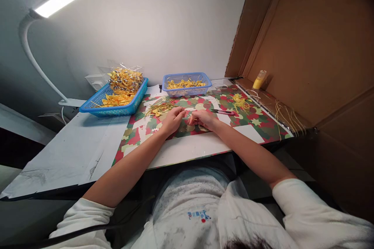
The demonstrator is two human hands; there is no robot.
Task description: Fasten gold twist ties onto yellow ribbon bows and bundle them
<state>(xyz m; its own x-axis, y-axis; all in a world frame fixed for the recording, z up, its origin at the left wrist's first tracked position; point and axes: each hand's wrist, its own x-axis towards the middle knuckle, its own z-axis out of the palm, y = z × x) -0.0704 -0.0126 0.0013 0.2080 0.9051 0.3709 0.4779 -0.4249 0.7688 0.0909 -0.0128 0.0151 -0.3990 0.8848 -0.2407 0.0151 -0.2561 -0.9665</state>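
Observation:
Over the patterned board (187, 151), my left hand (174, 120) and my right hand (202, 119) face each other a short gap apart. Both have their fingers curled into a pinch. Whatever sits between the fingertips is too small to make out. Just left of my left hand lies a bundle of yellow-green cords (160, 109). A pair of small snips with a pink handle (226, 112) rests to the right, beyond my right hand. Farther right is a tangle of yellow thread (240, 103).
At the back left, a blue basket (117, 111) holds yellow pieces and a clear bag (125, 79) of them. A smaller blue basket (187, 92) with yellow pieces stands at the back. A yellow-filled bottle (259, 80) and loose cords (288, 116) are by the cardboard wall (315, 46).

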